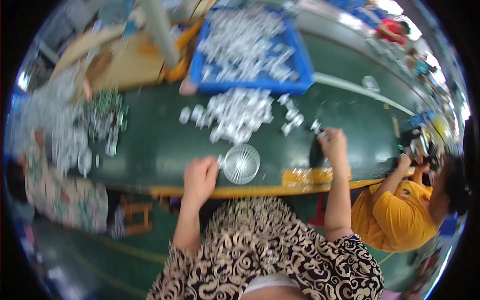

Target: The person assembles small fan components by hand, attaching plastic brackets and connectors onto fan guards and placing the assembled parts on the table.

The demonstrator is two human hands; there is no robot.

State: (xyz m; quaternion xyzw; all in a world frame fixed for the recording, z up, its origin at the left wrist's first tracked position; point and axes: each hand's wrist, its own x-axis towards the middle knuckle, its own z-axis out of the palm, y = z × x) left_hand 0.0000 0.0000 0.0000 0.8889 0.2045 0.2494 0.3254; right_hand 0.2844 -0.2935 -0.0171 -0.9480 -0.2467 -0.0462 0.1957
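My left hand (201,176) is closed at the table's near edge, its fingers on the short stem of a clear round plastic piece (241,164) with ribs fanning out from its middle. To the right, my right hand (333,143) reaches over the table with fingers pinched on a small whitish plastic part (316,127); motion blur hides its exact shape. A heap of whitish clear plastic parts (239,114) lies beyond the round piece. Several loose parts (293,120) lie between that heap and my right hand.
A blue tray (306,75) full of similar parts stands behind the heap. Cardboard (132,62), a post (162,35) and more clear parts (65,120) are at left. Yellow tape (306,176) covers the near edge. One person in yellow (400,215) works at right, another (60,185) at left.
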